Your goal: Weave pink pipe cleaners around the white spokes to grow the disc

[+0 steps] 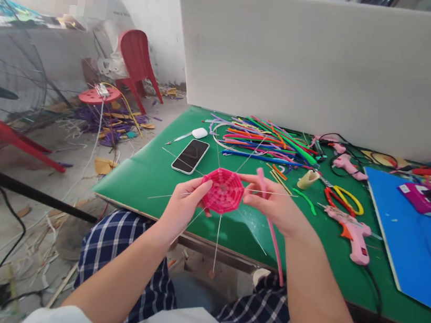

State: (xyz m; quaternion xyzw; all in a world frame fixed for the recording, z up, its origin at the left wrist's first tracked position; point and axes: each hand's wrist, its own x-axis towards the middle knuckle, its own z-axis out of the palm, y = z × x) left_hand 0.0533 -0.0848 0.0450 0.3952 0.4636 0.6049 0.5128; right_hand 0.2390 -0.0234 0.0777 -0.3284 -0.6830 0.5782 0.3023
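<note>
A small pink woven disc (223, 190) with thin wire spokes sticking out all round is held above the near edge of the green table (146, 173). My left hand (184, 205) grips its left rim with closed fingers. My right hand (274, 201) pinches the disc's right edge together with a long pink strip (270, 227) that hangs down past my wrist toward my lap.
On the table lie a black phone (189, 156), a white earbud case (199, 133), a heap of coloured strips (266, 139), red-and-yellow scissors (343, 198), pink glue guns (351, 230) and a blue board (415, 241). A white panel (323, 64) stands behind. Red chairs (136, 64) and scraps litter the floor at left.
</note>
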